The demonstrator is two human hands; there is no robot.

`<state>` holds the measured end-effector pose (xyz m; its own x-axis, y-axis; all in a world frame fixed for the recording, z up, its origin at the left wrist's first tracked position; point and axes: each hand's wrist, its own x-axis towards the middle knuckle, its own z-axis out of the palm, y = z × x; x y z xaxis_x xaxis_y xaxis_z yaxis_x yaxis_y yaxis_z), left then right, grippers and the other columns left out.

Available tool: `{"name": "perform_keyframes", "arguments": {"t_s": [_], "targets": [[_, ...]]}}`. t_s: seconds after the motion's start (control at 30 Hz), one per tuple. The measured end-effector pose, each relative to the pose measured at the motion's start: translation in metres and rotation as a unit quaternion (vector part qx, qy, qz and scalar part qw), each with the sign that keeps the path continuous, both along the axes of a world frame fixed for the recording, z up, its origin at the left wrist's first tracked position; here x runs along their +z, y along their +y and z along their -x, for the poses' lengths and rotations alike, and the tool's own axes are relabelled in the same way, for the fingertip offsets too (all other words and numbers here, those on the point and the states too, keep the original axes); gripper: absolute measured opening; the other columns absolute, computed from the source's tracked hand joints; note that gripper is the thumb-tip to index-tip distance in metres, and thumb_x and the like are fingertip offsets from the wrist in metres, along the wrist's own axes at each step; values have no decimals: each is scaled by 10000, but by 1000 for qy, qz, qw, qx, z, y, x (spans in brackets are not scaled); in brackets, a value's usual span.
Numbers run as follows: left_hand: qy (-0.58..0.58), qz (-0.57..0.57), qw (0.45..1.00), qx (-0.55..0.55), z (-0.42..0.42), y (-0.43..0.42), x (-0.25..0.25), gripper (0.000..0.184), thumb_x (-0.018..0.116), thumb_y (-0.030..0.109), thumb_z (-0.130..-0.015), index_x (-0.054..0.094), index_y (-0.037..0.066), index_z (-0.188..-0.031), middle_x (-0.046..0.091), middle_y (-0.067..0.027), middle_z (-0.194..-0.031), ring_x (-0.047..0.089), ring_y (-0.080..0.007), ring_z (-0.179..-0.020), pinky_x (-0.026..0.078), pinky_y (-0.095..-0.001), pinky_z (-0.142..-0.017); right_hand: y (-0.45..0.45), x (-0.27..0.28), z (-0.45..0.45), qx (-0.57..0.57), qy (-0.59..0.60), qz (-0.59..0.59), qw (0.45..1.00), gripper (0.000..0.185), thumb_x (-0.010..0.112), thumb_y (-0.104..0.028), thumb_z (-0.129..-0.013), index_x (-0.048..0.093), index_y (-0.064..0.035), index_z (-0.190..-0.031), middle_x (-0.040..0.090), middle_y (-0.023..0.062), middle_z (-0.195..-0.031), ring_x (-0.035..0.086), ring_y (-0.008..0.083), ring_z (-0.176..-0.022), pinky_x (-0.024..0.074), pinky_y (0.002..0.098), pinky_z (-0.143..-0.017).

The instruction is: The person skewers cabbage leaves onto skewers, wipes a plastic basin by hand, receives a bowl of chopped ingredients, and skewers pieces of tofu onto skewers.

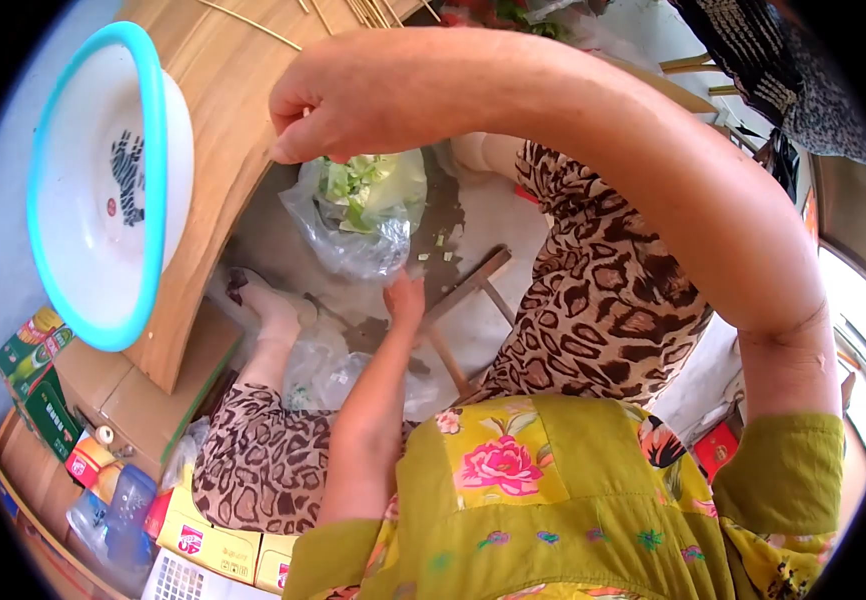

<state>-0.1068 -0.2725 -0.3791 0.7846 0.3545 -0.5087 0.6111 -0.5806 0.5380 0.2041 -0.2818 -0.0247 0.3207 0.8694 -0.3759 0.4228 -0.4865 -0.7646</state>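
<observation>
A clear plastic bag [353,250] stands open on the floor between my legs. Chopped green leafy vegetables [358,188] fill its mouth. My left hand [406,298] reaches down to the bag's near edge, its fingers closed on the plastic. My right hand [308,108] is raised higher, near the edge of the wooden table [228,130], partly above the bag. Its thumb and fingers are pinched together; a tiny pale bit may show between them, but I cannot make it out.
A white basin [83,220] with a blue rim sits on the table, left. Thin wooden sticks [253,25] lie at the table's far side. A small wooden stool [468,285] is by my right leg. Cardboard boxes [143,370] stand lower left. Vegetable scraps [443,240] dot the floor.
</observation>
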Motion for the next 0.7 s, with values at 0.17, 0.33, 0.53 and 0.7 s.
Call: {"name": "perform_keyframes", "arguments": {"t_s": [0.17, 0.33, 0.53, 0.7], "targets": [[54, 40, 998, 14, -12, -15, 4, 407, 645, 89, -740, 515, 48, -1123, 574, -169, -1099, 539, -356, -1018, 382, -421, -935, 2, -6, 3, -7, -66, -34, 997, 282, 537, -258, -819, 659, -4, -816, 643, 129, -728, 621, 248, -697, 475, 372, -663], [60, 131, 990, 3, -27, -22, -16, 406, 647, 67, -732, 521, 55, -1118, 569, -165, -1094, 545, -353, -995, 401, -429, -902, -2, 9, 7, 0, -52, -7, 999, 283, 542, -232, -802, 697, 3, -829, 654, 190, -798, 633, 318, -777, 480, 424, -719], [-142, -116, 957, -225, -58, -16, 19, 286, 616, 16, -741, 540, 58, -1014, 528, -118, -902, 573, -260, -858, 481, -365, -704, 4, 15, 4, 84, -49, 52, 994, 216, 568, -166, -783, 682, 0, -859, 654, 182, -830, 636, 333, -800, 500, 412, -724], [-130, -94, 943, -291, -71, -20, -12, 244, 579, 26, -764, 542, 62, -1002, 523, -125, -896, 566, -273, -868, 478, -377, -708, 11, 30, -5, 74, 0, 104, 992, 196, 561, -171, -810, 630, 12, -811, 628, 189, -767, 629, 339, -781, 508, 425, -705]]}}
